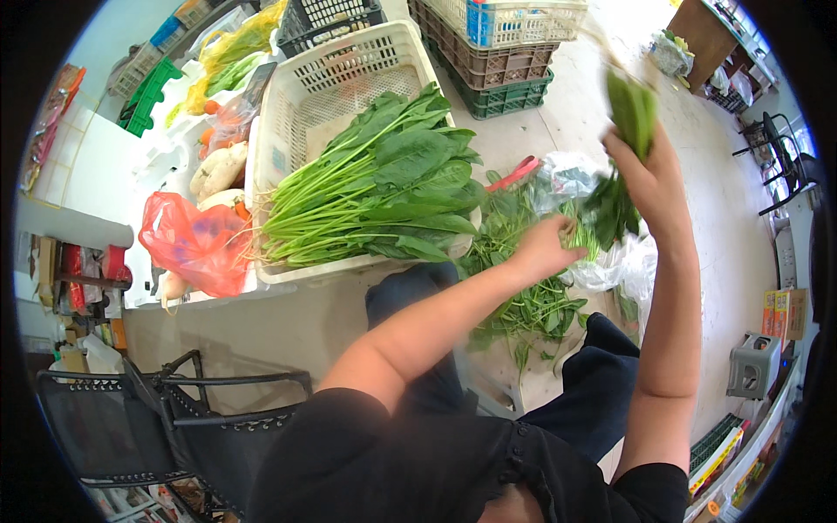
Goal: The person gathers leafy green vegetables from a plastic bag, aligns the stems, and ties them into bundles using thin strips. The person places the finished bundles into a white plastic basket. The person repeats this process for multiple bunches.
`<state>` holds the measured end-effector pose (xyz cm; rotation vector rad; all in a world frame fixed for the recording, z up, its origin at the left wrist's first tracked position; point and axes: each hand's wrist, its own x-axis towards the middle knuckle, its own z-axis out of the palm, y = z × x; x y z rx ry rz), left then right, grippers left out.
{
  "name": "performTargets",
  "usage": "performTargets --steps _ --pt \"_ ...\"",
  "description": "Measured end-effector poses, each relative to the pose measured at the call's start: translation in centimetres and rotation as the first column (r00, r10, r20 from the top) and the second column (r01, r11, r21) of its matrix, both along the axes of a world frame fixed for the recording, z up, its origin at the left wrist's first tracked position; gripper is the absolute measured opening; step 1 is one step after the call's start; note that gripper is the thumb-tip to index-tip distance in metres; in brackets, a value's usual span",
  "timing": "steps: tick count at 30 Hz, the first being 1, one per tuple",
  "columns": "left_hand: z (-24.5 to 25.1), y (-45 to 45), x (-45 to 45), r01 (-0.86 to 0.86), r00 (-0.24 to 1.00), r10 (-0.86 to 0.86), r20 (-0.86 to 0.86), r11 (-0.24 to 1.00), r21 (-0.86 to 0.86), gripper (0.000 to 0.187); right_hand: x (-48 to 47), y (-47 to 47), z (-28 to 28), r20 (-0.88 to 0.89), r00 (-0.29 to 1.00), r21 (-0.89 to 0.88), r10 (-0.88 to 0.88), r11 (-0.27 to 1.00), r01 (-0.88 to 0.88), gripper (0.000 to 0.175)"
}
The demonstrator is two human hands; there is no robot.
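Note:
My right hand point(644, 173) is raised at the right, closed around a bunch of leafy greens point(629, 111) whose top end is blurred. Lower and to the left, my left hand point(548, 247) hovers over the pile of loose greens point(503, 245) on the floor, its fingers curled and thumb apart; whether it holds a stem is unclear. Clear plastic bags point(621, 268) lie beside the pile, and a red strap-like object point(514, 173) rests at its far edge. Long-stemmed spinach-like greens point(392, 189) lie in a white plastic crate point(265, 147) at the left, roots over its near left rim.
White radishes point(219, 171) and a red plastic bag point(196, 245) lie left of the crate. Stacked plastic crates point(503, 68) stand beyond it. A black folding chair point(98, 425) is at the lower left, a grey stool point(753, 366) at the right.

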<state>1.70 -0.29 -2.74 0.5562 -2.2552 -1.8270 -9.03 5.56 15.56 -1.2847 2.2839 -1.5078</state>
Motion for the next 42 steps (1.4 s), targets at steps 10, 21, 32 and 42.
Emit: performTargets --steps 10,21,32,42 --pt "-0.9 0.7 -0.2 0.141 0.990 -0.140 0.024 0.990 -0.022 0.054 21.8 -21.7 -3.6 -0.603 0.601 0.390 0.525 0.851 -0.353 0.024" --pt "-0.8 0.9 -1.1 0.037 0.995 -0.044 -0.089 0.997 -0.074 0.057 18.4 -18.1 -7.4 -0.357 0.567 0.143 0.742 0.643 -0.752 0.079" --pt "0.6 -0.7 -4.1 0.045 0.980 0.032 -0.195 0.924 0.380 0.073 1.4 7.8 -14.2 0.444 0.893 -0.040 -0.070 0.994 0.098 0.031" --pt "4.3 1.3 -5.2 0.288 0.956 -0.159 -0.245 0.662 0.692 0.046 -2.4 9.6 -15.4 0.634 0.771 -0.140 -0.055 0.973 0.185 0.037"
